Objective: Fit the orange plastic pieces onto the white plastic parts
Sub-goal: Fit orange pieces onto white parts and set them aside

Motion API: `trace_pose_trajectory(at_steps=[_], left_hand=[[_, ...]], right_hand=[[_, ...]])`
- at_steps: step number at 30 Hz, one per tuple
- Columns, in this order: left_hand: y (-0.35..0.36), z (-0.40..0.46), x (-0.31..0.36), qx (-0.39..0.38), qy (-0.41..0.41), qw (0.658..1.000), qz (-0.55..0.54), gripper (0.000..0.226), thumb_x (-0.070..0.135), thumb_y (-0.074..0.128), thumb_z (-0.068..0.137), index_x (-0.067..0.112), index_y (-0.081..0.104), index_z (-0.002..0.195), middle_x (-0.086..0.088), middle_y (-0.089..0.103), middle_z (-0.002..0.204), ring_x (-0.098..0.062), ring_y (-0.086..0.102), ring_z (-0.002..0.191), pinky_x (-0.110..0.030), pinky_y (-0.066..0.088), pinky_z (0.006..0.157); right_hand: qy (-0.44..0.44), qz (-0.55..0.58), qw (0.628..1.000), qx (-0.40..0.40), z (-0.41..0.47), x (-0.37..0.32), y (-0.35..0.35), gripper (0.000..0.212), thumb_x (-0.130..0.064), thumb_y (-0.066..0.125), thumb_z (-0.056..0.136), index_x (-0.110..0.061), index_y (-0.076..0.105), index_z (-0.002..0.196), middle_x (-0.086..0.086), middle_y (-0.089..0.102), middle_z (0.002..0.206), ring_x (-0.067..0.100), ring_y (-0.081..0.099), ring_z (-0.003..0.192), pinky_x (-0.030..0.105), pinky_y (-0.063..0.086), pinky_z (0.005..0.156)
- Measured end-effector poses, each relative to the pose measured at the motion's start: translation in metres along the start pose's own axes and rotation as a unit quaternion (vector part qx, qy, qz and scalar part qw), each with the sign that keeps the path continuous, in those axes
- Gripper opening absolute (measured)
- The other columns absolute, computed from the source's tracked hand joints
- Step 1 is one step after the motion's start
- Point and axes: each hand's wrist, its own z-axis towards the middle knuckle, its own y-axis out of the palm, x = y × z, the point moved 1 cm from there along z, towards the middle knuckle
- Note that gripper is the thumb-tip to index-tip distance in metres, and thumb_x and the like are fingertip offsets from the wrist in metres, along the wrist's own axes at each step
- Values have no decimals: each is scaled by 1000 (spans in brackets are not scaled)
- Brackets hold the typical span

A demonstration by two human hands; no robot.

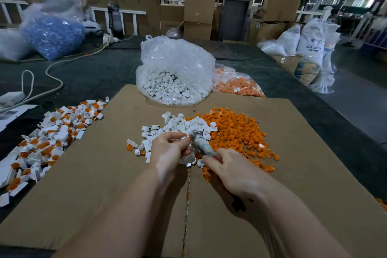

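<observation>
Loose white plastic parts (178, 126) lie heaped on the cardboard sheet (104, 184), with a heap of orange pieces (236, 130) right beside them. My left hand (167, 151) has its fingers curled over the near edge of the white heap and seems to pinch a small white part; what it holds is mostly hidden. My right hand (228, 165) grips a grey metal tool (202, 144) whose tip points at my left fingertips. Fitted white-and-orange parts (48, 140) are piled at the left.
A clear bag of white parts (176, 71) stands at the far edge of the cardboard, a bag of orange pieces (236, 84) to its right. Cables and a power strip (12, 98) lie at the left. A person with a bag of blue parts (54, 33) works across the table.
</observation>
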Motion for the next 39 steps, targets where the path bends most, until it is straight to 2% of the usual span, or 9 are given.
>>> trace_pose_trajectory(at_steps=[11, 14, 17, 20, 24, 30, 33, 36, 39], left_hand=[[0, -2, -3, 28, 5, 999, -31, 10, -5, 57, 87, 4, 59, 87, -8, 58, 64, -4, 56, 41, -17, 51, 46], [-13, -2, 0, 66, 66, 994, 59, 7, 0, 60, 87, 5, 60, 92, -10, 58, 68, -5, 56, 42, -16, 46, 42], [-33, 2, 9, 110, 156, 967, 169, 11, 0, 56, 89, 4, 64, 95, -6, 59, 72, -5, 54, 47, -11, 39, 39], [-60, 12, 15, 170, 211, 909, 316, 21, 2, 53, 91, 5, 66, 107, -11, 60, 98, -9, 54, 72, -9, 38, 66], [-87, 26, 11, 211, 199, 863, 414, 27, 5, 50, 93, 7, 65, 115, -14, 54, 109, -29, 54, 100, -34, 44, 91], [-92, 24, 5, 232, 160, 803, 525, 30, 17, 49, 95, 18, 62, 121, -15, 51, 116, -34, 37, 111, -40, 34, 95], [-77, 13, 2, 215, 216, 817, 490, 29, 17, 56, 91, 17, 63, 119, -14, 50, 119, -28, 32, 115, -36, 29, 96], [-54, -1, -1, 114, 304, 847, 421, 20, 9, 61, 87, 11, 68, 107, -4, 50, 102, 1, 41, 97, -7, 29, 82], [-34, -10, -9, -3, 319, 841, 437, 15, 14, 61, 88, 14, 70, 100, 10, 49, 88, -7, 47, 86, -8, 31, 71]], right_hand=[[-10, 15, 993, 114, 2, 14, 10, 37, -58, 50, 85, -23, 46, 78, -9, 46, 77, 13, 48, 73, 28, 35, 60], [4, -12, 980, 200, 5, 22, 4, 39, -59, 52, 82, -21, 49, 90, -9, 47, 83, 14, 47, 81, 28, 35, 61], [31, -88, 958, 271, 9, 35, -6, 42, -57, 53, 83, -18, 51, 99, -2, 51, 96, 19, 48, 93, 28, 35, 68], [63, -188, 935, 295, 12, 53, -11, 46, -57, 50, 85, -15, 51, 103, 3, 54, 104, 22, 50, 103, 32, 38, 81], [90, -250, 917, 297, 15, 68, -10, 48, -59, 47, 86, -15, 50, 104, 4, 55, 107, 22, 50, 104, 31, 40, 85], [95, -289, 901, 309, 20, 73, -5, 54, -65, 41, 85, -16, 50, 106, 4, 54, 108, 21, 49, 102, 31, 39, 84], [101, -320, 891, 304, 21, 74, -2, 58, -67, 35, 85, -17, 49, 111, 3, 54, 112, 20, 50, 104, 31, 38, 86], [117, -338, 891, 281, 23, 74, 0, 66, -68, 27, 87, -16, 45, 124, 4, 50, 124, 22, 46, 114, 33, 36, 96], [115, -338, 890, 285, 22, 65, 1, 69, -64, 26, 90, -16, 36, 137, 7, 42, 136, 24, 38, 125, 39, 28, 105]])
